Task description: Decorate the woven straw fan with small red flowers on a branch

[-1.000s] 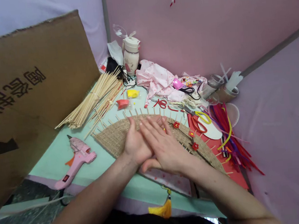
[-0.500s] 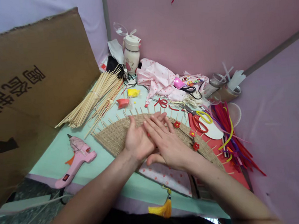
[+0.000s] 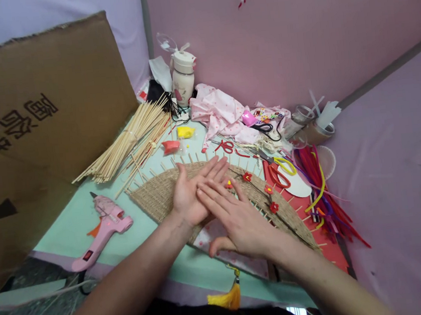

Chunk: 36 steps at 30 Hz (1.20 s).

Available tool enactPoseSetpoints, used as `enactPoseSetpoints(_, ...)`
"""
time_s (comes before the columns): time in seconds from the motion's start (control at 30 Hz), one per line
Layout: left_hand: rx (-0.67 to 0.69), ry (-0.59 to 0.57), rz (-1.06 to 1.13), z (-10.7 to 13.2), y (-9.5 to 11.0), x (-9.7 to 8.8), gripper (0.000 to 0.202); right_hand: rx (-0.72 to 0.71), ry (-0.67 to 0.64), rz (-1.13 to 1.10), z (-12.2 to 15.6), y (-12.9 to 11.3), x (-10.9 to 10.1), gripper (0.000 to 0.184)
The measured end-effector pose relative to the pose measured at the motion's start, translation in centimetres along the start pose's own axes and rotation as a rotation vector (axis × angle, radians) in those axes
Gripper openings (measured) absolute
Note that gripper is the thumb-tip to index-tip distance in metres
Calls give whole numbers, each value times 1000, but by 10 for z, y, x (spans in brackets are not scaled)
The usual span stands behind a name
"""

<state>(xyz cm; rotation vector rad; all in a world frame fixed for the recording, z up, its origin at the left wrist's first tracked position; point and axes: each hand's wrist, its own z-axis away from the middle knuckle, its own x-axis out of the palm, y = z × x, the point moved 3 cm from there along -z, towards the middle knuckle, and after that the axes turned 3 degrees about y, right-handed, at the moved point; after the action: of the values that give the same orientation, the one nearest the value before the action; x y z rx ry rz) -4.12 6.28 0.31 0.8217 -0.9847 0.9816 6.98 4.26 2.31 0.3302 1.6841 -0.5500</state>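
Note:
My left hand (image 3: 188,196) is palm up with its fingers stretched out, above a woven fan-shaped piece (image 3: 158,195) edged with thin sticks. My right hand (image 3: 235,220) lies flat, palm down, across the left palm and fingers, its thumb held apart. Whatever may be between the palms is hidden. To the right of my hands, small red flowers (image 3: 268,190) with yellow centres sit along a dark branch on the woven piece. Pink dotted cloth (image 3: 243,258) covers its lower part, and a yellow tassel (image 3: 225,297) hangs at the front.
A pink glue gun (image 3: 107,226) lies left, near bundled sticks (image 3: 129,141). Red clay (image 3: 171,147) and yellow clay (image 3: 186,132) packets lie behind the fan. Scissors (image 3: 280,175) and pipe cleaners (image 3: 310,172) are right; a bottle (image 3: 183,80) stands behind. Cardboard (image 3: 56,83) rises left.
My right hand has slid back toward me across the left palm, so more of the left fingers shows. A speck of red seen between the hands is now out of sight.

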Motion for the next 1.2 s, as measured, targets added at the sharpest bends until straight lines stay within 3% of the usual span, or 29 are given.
enactPoseSetpoints(0.17,-55,15,-23,1,-3,-1,86,2,58,-14,-3,-1,-7,101)
enactPoseSetpoints(0.23,-31,0,-25,0,0,-2,86,-56,69,-54,-3,-2,-9,84)
enactPoseSetpoints(0.33,-5,-10,-17,-3,5,-2,83,-69,184,-107,-1,1,-12,42)
enactPoseSetpoints(0.43,-57,20,-26,-5,1,0,77,-70,339,-161,1,5,-15,33)
enactPoseSetpoints(0.53,-79,33,-34,-7,-3,3,71,-47,389,-197,0,9,-19,27)
enactPoseSetpoints(0.63,-53,22,-49,-8,1,3,67,62,410,-266,-2,27,-26,22)
enactPoseSetpoints(0.77,94,71,-78,-7,21,0,59,410,527,-335,-5,85,-32,12)
enactPoseSetpoints(0.83,168,101,-99,-4,30,0,59,493,496,-356,-10,113,-27,11)
enactPoseSetpoints(0.93,208,103,-123,1,38,2,59,469,357,-304,-23,137,-14,8)
enactPoseSetpoints(1.07,210,96,-120,3,43,1,58,413,185,-229,-35,139,0,8)
enactPoseSetpoints(1.2,199,120,-115,3,45,-4,55,407,121,-196,-40,137,5,10)
